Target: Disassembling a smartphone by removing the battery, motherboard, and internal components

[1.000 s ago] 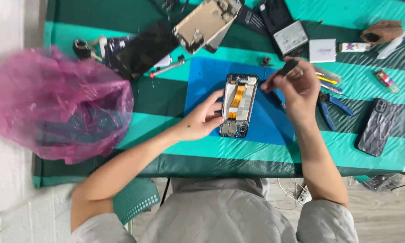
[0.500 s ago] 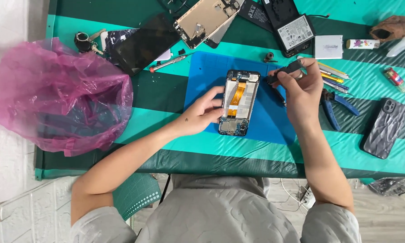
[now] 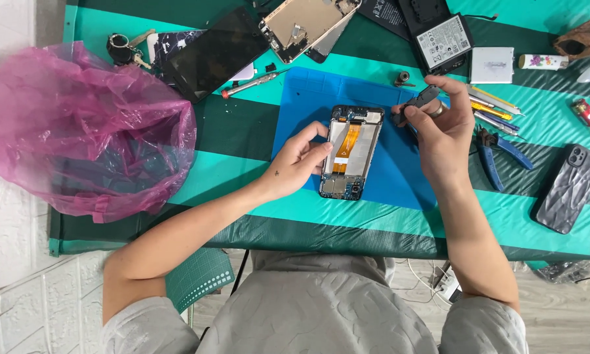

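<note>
Opened phone (image 3: 349, 152) lies on the blue mat (image 3: 380, 183) on my bench; my left hand (image 3: 299, 162) steadies its edge, fingers loose. My right hand (image 3: 439, 124), pinching a small dark part (image 3: 418, 103), has lifted slightly beside the phone's top corner, suggesting removal.

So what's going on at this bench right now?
A person is working on an opened phone that lies on a blue mat. The left hand steadies the phone's edge, while the right hand holds a small dark part just above the mat. Blue pliers and a pink plastic bag lie nearby.
</note>
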